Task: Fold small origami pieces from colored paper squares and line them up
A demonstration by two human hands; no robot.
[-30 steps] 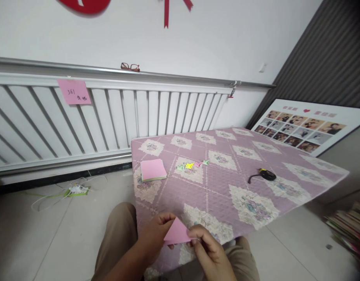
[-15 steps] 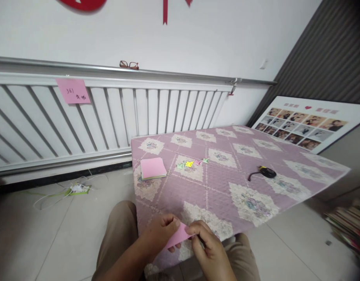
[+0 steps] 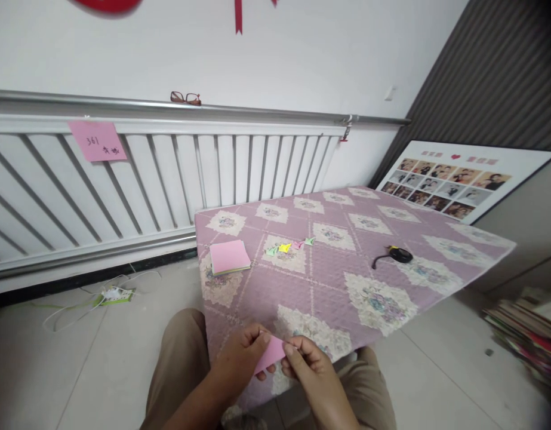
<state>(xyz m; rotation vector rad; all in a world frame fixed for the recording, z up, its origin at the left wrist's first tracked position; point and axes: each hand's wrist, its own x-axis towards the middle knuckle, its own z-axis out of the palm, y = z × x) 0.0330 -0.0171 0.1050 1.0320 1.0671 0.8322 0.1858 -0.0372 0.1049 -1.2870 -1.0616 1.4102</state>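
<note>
My left hand (image 3: pixel 239 361) and my right hand (image 3: pixel 306 370) both pinch a small folded pink paper (image 3: pixel 271 353) at the near edge of the quilted purple table (image 3: pixel 333 269). The fingers of both hands are closed on the paper, which shows only as a narrow strip between them. Farther back on the table lies a stack of pink paper squares (image 3: pixel 229 257). To its right sit several small folded paper pieces (image 3: pixel 286 246) in green, yellow and pink.
A black tape measure (image 3: pixel 394 255) lies on the table's right side. A white radiator (image 3: pixel 168 173) with a pink note (image 3: pixel 96 141) and glasses (image 3: pixel 185 98) on top stands behind. A photo board (image 3: pixel 454 179) leans at right; books (image 3: pixel 521 322) and a cord (image 3: pixel 100 295) lie on the floor.
The pink paper went from a wide triangle to a smaller folded strip between my fingers. My hands moved closer together. The camera shifted slightly right and up.
</note>
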